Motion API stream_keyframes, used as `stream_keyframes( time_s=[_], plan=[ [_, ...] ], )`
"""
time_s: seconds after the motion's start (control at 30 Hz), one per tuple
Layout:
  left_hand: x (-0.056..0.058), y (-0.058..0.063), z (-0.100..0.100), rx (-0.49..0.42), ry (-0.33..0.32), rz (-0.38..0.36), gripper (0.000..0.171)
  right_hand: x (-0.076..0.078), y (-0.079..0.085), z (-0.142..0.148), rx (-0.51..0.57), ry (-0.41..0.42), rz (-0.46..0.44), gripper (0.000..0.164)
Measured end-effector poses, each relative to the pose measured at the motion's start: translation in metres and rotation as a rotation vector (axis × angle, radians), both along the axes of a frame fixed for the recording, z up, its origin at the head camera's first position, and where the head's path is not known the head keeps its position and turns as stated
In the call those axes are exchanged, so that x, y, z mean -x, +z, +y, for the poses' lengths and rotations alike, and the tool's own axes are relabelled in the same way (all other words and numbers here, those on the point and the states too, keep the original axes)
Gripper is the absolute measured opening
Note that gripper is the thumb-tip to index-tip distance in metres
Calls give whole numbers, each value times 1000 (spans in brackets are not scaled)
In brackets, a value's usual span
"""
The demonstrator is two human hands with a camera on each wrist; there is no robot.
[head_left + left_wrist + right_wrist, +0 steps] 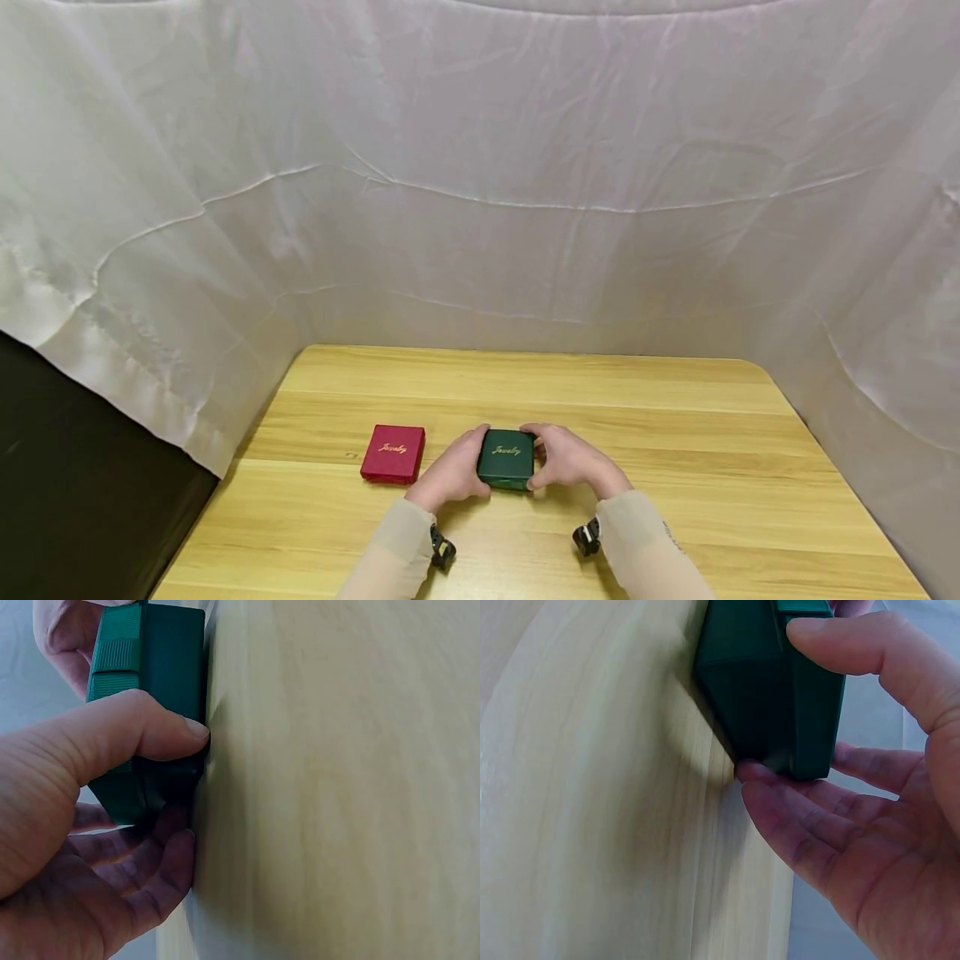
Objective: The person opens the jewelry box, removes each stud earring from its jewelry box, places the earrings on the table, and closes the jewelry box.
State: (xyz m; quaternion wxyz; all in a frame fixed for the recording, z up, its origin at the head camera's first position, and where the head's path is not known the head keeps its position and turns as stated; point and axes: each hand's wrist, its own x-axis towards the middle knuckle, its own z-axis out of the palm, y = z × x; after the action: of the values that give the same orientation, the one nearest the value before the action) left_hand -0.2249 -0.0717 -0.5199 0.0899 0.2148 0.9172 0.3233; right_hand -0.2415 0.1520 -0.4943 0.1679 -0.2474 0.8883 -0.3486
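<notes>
In the head view: on the near part of the tabletop [750, 467], a green box [506, 468], closed, with gold script [506, 451] on top. Grasped on its left side by the left hand [455, 468] and on its right side by the right hand [567, 457], with thumbs toward the near edge and fingers toward the far edge. Just beside the left hand, to its left, a red box [393, 465], also closed and with similar script, lying flat on the tabletop. Behind and at both sides, pale cloth [540, 125].

In the left wrist view: left thumb pressed across the near face of the green box, beside a ribbed strap [118, 656]; other fingers bent at its side, close to the tabletop.

In the right wrist view: right thumb at the upper edge of the green box, fingers curled low at its corner. Shadow [637, 825] on the tabletop; whether touching it or slightly raised, cannot tell.
</notes>
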Motion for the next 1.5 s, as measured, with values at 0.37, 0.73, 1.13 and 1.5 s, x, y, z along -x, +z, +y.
stream_keyframes(
  time_s=[0.37, 0.73, 1.13, 1.5],
  plan=[
    [3, -4, 0, -16, 3, 6, 102, -3, -1, 3, 68, -4, 4, 87],
    [2, -5, -2, -42, 3, -5, 102, -2, -1, 3, 117, -16, -58, 87],
    [0, -2, -1, -38, 14, -26, 104, 0, -4, 7, 147, -19, -75, 90],
    [-3, -1, -1, -75, 31, -26, 113, -3, -6, 10, 198, -31, -74, 91]
  ],
)
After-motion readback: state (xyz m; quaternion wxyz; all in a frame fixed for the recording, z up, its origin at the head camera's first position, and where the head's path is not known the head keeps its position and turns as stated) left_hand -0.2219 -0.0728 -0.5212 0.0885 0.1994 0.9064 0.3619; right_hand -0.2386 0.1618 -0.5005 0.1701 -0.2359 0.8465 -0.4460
